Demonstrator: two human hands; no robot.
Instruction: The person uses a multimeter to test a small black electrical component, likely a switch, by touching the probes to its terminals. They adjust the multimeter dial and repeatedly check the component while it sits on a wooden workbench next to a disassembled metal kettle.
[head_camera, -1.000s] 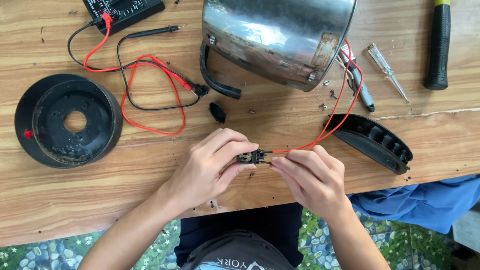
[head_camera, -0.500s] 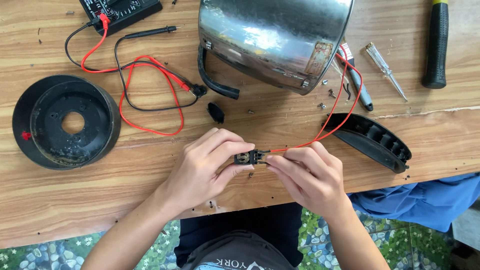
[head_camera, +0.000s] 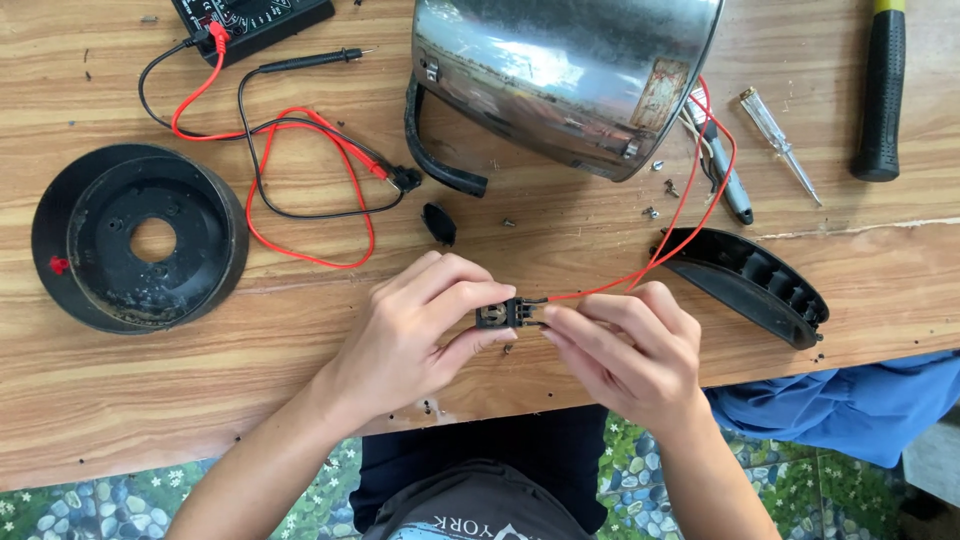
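Little has shifted since a second ago — both hands keep their pinch on the small black connector (head_camera: 505, 314), just above the wooden table's (head_camera: 300, 380) near edge. At far left sits a round black base (head_camera: 135, 240), then red and black meter leads (head_camera: 300, 190). Left hand (head_camera: 415, 335) grips the connector between thumb and forefingers; right hand (head_camera: 625, 355) nips its other end, where a red wire (head_camera: 690, 225) runs up to the steel kettle body (head_camera: 565, 80) — beyond lie a curved black cover (head_camera: 750, 280) and a hammer handle (head_camera: 880, 100).
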